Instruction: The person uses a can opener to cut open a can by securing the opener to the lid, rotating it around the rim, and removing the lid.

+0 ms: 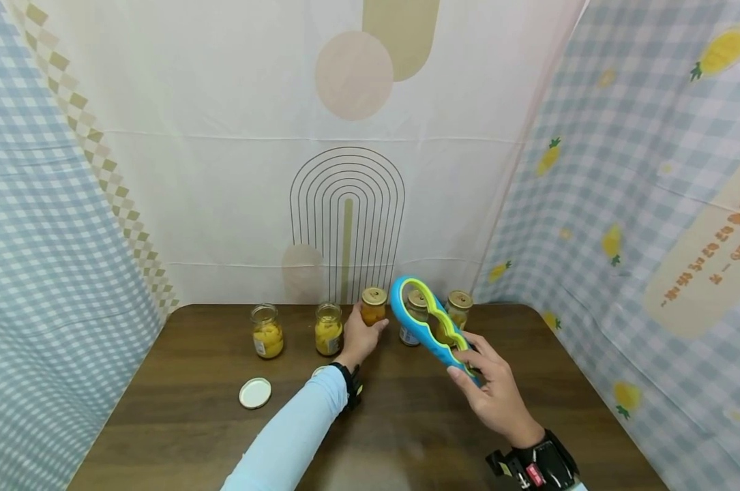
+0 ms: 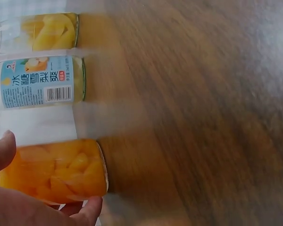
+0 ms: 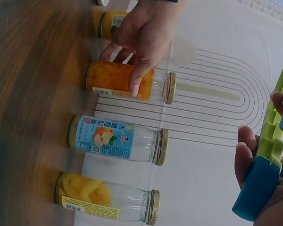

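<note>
Orange fruit jar (image 1: pixel 373 314): near the table's (image 1: pixel 400 429) far edge, patterned cloth (image 1: pixel 234 170) beyond at 12 o'clock. Nearest neighbours: uncapped yellow fruit jar (image 1: pixel 329 334), just beside at about 8 o'clock; blue-labelled jar (image 3: pixel 104 137), near at about 4, with a gap between. Widest room: wood toward 6 o'clock, between the forearms.

Orange jar upright, long axis vertical, gold cap uppermost. Left hand (image 1: pixel 360 335) grips its body, thumb at one side, fingers round the other.

Jar opener (image 1: pixel 423 335): long axis slanted, wide looped end pointing to 11 o'clock, narrow end to 5. Right hand (image 1: pixel 495 392) grips the narrow end between thumb and curled fingers; loop apart from the orange jar's cap.
</note>
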A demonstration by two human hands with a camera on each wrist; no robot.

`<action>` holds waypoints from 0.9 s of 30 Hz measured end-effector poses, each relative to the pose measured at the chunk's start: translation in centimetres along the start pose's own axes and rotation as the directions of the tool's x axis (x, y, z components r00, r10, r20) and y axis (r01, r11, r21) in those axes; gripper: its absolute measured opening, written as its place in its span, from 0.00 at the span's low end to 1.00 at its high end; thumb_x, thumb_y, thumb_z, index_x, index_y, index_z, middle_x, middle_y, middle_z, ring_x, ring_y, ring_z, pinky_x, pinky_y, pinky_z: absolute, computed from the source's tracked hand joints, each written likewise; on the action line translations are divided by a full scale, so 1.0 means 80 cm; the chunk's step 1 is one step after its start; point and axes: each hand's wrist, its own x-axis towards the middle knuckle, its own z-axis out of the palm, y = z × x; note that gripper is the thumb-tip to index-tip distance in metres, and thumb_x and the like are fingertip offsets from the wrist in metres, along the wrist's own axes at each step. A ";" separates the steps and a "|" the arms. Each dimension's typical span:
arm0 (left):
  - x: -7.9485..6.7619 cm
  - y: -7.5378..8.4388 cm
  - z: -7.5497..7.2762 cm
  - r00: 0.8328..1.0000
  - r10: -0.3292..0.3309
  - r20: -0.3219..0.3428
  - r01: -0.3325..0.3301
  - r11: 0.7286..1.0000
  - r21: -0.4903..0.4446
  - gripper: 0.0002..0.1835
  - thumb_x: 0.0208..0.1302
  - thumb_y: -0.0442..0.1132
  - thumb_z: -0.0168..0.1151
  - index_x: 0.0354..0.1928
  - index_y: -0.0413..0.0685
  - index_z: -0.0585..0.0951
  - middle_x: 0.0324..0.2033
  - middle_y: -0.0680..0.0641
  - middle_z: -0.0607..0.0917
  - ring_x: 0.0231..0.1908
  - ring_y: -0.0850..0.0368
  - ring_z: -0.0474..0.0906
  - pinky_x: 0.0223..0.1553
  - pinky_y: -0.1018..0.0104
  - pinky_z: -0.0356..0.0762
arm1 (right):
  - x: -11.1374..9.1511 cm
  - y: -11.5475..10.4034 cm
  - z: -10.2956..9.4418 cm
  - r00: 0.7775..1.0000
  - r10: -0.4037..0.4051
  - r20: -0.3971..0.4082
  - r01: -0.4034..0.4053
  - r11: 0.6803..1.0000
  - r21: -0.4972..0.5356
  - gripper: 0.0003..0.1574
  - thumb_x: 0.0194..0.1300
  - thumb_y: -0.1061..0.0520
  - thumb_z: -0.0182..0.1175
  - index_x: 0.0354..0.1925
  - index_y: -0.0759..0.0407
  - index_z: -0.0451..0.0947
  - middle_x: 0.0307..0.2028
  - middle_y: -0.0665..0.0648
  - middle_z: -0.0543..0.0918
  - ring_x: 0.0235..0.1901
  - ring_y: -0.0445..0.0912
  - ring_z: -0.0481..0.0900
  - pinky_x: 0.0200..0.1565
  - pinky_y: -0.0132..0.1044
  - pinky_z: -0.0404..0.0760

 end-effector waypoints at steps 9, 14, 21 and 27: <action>-0.004 0.007 -0.007 0.999 0.028 0.045 -0.028 1.000 0.000 0.32 0.71 0.40 0.73 0.72 0.41 0.72 0.64 0.37 0.83 0.65 0.38 0.79 0.70 0.38 0.75 | 0.000 -0.001 0.000 1.000 0.019 0.008 -0.019 1.000 0.004 0.18 0.71 0.69 0.67 0.50 0.47 0.85 0.67 0.59 0.79 0.58 0.36 0.80 0.50 0.24 0.83; -0.019 0.017 -0.024 0.984 0.090 0.153 -0.087 0.996 -0.030 0.29 0.71 0.42 0.73 0.69 0.43 0.74 0.61 0.37 0.84 0.62 0.39 0.81 0.67 0.39 0.78 | 0.002 0.000 0.000 1.000 -0.014 -0.017 0.014 1.000 -0.009 0.18 0.70 0.70 0.66 0.49 0.49 0.86 0.65 0.62 0.79 0.56 0.39 0.81 0.48 0.24 0.83; -0.056 0.027 -0.061 0.954 0.129 0.270 -0.134 0.991 -0.001 0.30 0.71 0.46 0.73 0.69 0.47 0.74 0.62 0.40 0.84 0.63 0.42 0.82 0.67 0.39 0.79 | 0.016 -0.009 -0.001 0.999 -0.037 -0.011 0.037 0.999 -0.007 0.18 0.71 0.70 0.66 0.51 0.51 0.85 0.66 0.62 0.78 0.56 0.39 0.80 0.52 0.23 0.81; -0.115 0.034 -0.096 0.945 0.115 0.307 -0.120 0.993 -0.001 0.35 0.68 0.48 0.76 0.72 0.47 0.73 0.64 0.40 0.83 0.67 0.39 0.79 0.68 0.38 0.78 | 0.020 -0.012 -0.001 1.000 -0.029 -0.001 0.029 0.999 -0.029 0.16 0.70 0.69 0.67 0.50 0.50 0.86 0.67 0.62 0.79 0.58 0.42 0.81 0.54 0.28 0.83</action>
